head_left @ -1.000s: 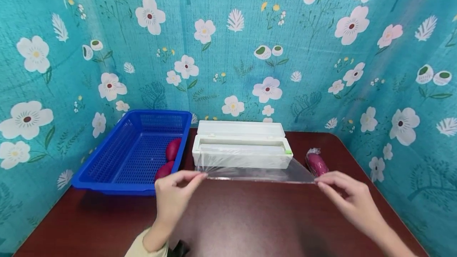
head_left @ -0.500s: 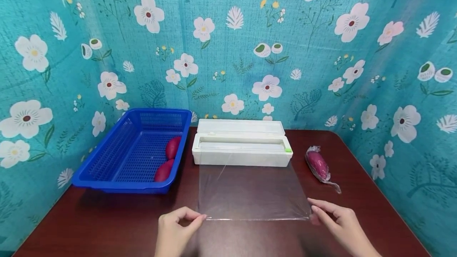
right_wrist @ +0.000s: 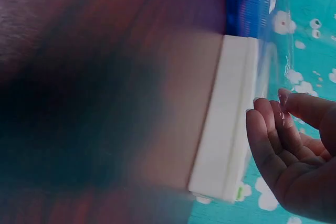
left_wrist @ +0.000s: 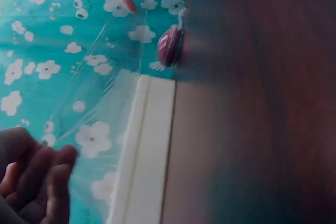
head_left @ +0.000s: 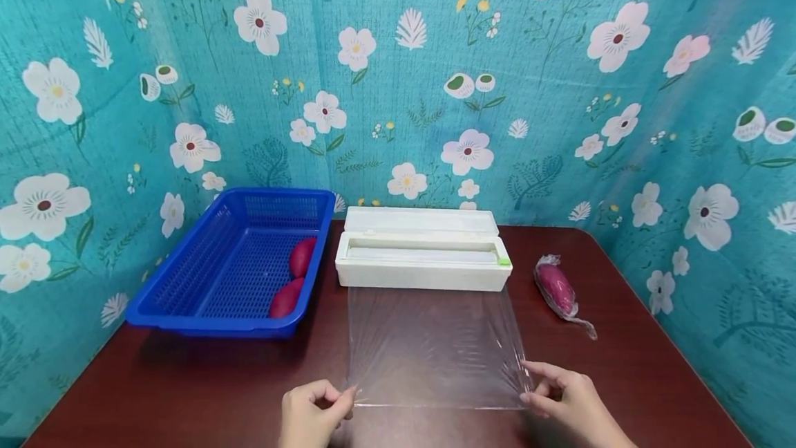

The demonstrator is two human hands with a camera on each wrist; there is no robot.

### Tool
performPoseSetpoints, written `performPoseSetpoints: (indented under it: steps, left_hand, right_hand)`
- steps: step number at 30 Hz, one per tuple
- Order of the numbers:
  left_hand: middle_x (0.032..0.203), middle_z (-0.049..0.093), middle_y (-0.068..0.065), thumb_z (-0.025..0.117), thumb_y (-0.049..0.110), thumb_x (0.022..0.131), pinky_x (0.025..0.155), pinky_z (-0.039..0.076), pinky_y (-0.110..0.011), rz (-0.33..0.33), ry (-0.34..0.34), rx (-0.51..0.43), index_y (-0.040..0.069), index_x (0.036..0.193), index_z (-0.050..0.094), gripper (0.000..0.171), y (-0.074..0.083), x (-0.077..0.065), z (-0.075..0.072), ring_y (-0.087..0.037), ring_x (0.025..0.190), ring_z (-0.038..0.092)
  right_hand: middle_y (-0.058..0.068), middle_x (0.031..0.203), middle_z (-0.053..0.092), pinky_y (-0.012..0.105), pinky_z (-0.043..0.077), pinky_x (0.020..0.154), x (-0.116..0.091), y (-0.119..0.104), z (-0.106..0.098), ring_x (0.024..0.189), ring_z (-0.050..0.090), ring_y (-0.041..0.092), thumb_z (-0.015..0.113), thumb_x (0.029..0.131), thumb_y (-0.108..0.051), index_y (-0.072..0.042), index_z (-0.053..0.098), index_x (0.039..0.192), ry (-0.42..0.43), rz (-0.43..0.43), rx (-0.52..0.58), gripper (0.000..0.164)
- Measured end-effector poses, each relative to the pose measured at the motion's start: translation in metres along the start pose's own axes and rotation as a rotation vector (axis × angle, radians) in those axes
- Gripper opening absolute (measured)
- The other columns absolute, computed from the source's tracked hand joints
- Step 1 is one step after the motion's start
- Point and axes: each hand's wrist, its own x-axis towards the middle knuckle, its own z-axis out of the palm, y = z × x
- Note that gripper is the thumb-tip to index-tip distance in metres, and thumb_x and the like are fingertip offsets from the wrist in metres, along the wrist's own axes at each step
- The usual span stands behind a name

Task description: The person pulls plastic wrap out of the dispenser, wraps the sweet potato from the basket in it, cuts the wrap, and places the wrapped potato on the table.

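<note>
A sheet of clear plastic wrap point(head_left: 435, 351) stretches out from the long white cling-film box point(head_left: 423, 275), whose lid stands raised at the back. My left hand point(head_left: 313, 412) pinches the sheet's near left corner between thumb and forefinger. At the opposite near corner my right hand point(head_left: 569, 398) pinches the film; in the right wrist view its other fingers point(right_wrist: 265, 145) are loosely bent. The film's near edge runs taut between both hands. Inside the box, the white roll point(head_left: 423, 255) shows, with a small green piece point(head_left: 504, 262) at the right end.
A blue perforated basket point(head_left: 186, 327) stands at the left, with two smooth red oval items point(head_left: 302, 258) along its right side. Right of the box lies a similar red item point(head_left: 556, 287) wrapped in film with a twisted tail. A floral teal curtain point(head_left: 385, 102) surrounds the brown table point(head_left: 186, 393).
Both hands have drawn the film toward the near side, lengthening the sheet and lowering it in view. The right hand has also shifted slightly left. Box and basket stay in place.
</note>
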Motion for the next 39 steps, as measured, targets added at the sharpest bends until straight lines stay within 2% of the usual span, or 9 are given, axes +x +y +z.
performPoseSetpoints:
  steps: [4, 8, 12, 16, 19, 23, 31, 35, 39]
  left_hand:
    - [0.039, 0.051, 0.008, 0.070, -0.009, 0.055, 0.031, 0.036, -0.017, -0.066, 0.021, -0.058, 0.015, 0.045, 0.044, 0.037, 0.001, -0.001, 0.005, -0.001, 0.032, 0.046]
    - [0.040, 0.051, 0.008, 0.068, -0.009, 0.052, 0.032, 0.035, -0.015, -0.007, 0.011, -0.048, 0.014, 0.050, 0.041, 0.036, 0.000, -0.002, 0.007, 0.003, 0.034, 0.047]
    - [0.042, 0.047, 0.015, 0.071, -0.008, 0.055, 0.034, 0.033, -0.013, 0.059, -0.101, 0.015, 0.011, 0.068, 0.050, 0.031, -0.005, -0.001, 0.004, 0.008, 0.037, 0.041]
    - [0.049, 0.038, 0.022, 0.076, 0.004, 0.061, 0.038, 0.030, -0.015, 0.093, -0.228, 0.202, 0.013, 0.094, 0.063, 0.037, -0.011, 0.000, 0.000, 0.009, 0.042, 0.031]
    - [0.052, 0.037, 0.022, 0.077, 0.016, 0.065, 0.040, 0.029, -0.018, 0.061, -0.318, 0.314, 0.015, 0.098, 0.068, 0.034, -0.012, 0.001, -0.004, 0.006, 0.045, 0.031]
    - [0.050, 0.039, 0.020, 0.075, 0.021, 0.067, 0.040, 0.030, -0.020, -0.012, -0.436, 0.346, 0.012, 0.103, 0.068, 0.038, -0.014, 0.004, -0.008, 0.005, 0.045, 0.034]
    - [0.045, 0.041, 0.015, 0.075, 0.019, 0.068, 0.042, 0.036, -0.022, -0.058, -0.631, 0.297, 0.006, 0.120, 0.057, 0.056, -0.023, 0.016, -0.008, 0.004, 0.037, 0.041]
    - [0.044, 0.047, 0.008, 0.072, 0.009, 0.068, 0.039, 0.042, -0.026, -0.154, -0.724, 0.128, -0.003, 0.126, 0.047, 0.064, -0.033, 0.022, -0.006, -0.005, 0.033, 0.048]
    - [0.044, 0.051, 0.001, 0.071, 0.000, 0.067, 0.030, 0.037, -0.023, -0.238, -0.765, -0.025, -0.008, 0.129, 0.039, 0.069, -0.043, 0.026, -0.003, -0.010, 0.034, 0.051]
  right_hand:
    - [-0.013, 0.057, 0.050, 0.021, 0.039, 0.043, -0.002, 0.006, 0.006, 0.049, 0.045, -0.002, 0.070, 0.072, 0.000, 0.015, 0.054, 0.101, -0.049, -0.033, 0.012, 0.036]
    - [-0.014, 0.058, 0.051, 0.021, 0.038, 0.043, -0.001, 0.011, 0.009, 0.051, 0.044, -0.003, 0.071, 0.071, -0.001, 0.014, 0.054, 0.101, -0.076, -0.060, 0.010, 0.038]
    - [-0.015, 0.058, 0.050, 0.021, 0.038, 0.042, 0.000, 0.013, 0.008, 0.051, 0.043, -0.004, 0.072, 0.070, -0.003, 0.014, 0.053, 0.103, -0.100, -0.033, -0.003, 0.042]
    - [-0.013, 0.058, 0.051, 0.021, 0.039, 0.043, 0.002, 0.017, 0.008, 0.051, 0.043, -0.004, 0.072, 0.071, -0.005, 0.015, 0.051, 0.107, -0.161, 0.021, -0.006, 0.047]
    - [-0.012, 0.057, 0.051, 0.021, 0.039, 0.044, 0.004, 0.020, 0.010, 0.051, 0.043, -0.004, 0.072, 0.071, -0.005, 0.017, 0.048, 0.112, -0.205, 0.057, -0.001, 0.053]
    - [-0.011, 0.057, 0.052, 0.021, 0.038, 0.043, 0.005, 0.025, 0.013, 0.049, 0.043, -0.003, 0.072, 0.070, -0.005, 0.020, 0.042, 0.116, -0.237, 0.068, 0.012, 0.060]
    - [-0.008, 0.056, 0.054, 0.025, 0.043, 0.041, 0.011, 0.032, 0.017, 0.045, 0.047, 0.001, 0.075, 0.067, -0.008, 0.018, 0.032, 0.125, -0.291, 0.133, 0.095, 0.077]
    - [-0.004, 0.055, 0.056, 0.028, 0.044, 0.039, 0.014, 0.039, 0.019, 0.043, 0.049, 0.005, 0.076, 0.067, -0.007, 0.018, 0.029, 0.127, -0.317, 0.170, 0.174, 0.080]
    - [0.001, 0.055, 0.056, 0.030, 0.044, 0.037, 0.016, 0.043, 0.019, 0.042, 0.050, 0.007, 0.076, 0.066, -0.008, 0.017, 0.027, 0.128, -0.334, 0.210, 0.238, 0.083]
